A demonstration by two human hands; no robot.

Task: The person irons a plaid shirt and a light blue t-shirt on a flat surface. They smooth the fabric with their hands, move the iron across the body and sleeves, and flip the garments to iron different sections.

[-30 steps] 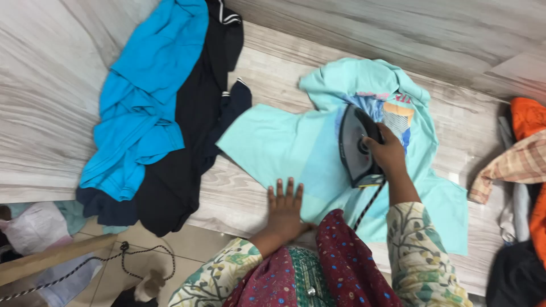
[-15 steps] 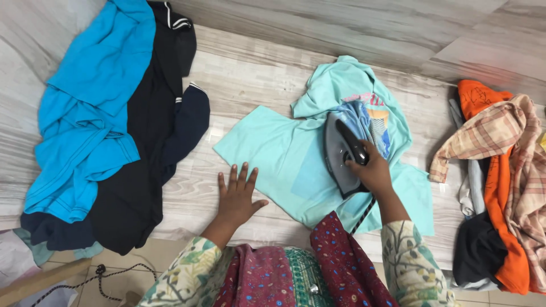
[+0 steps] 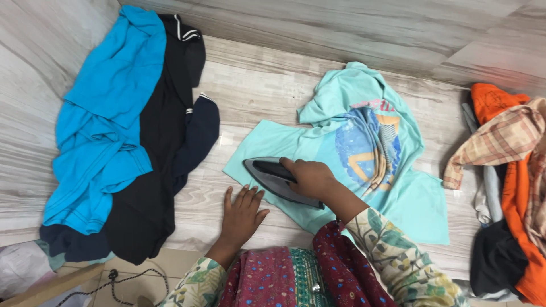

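Grey iron under R hand, L hand just beside.

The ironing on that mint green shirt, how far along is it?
Early to midway. The sleeve end of the mint green shirt lies flat; its top is bunched. In hand: the right hand holds the iron on the sleeve side, the left hand flat on the wooden surface. The side piles lie crumpled.

We wear long cream sleeves printed with green and yellow leaves, reaching to both wrists. A maroon scarf dotted with small pink and blue flowers hangs down our front, over a teal panel with fine embroidered trim.
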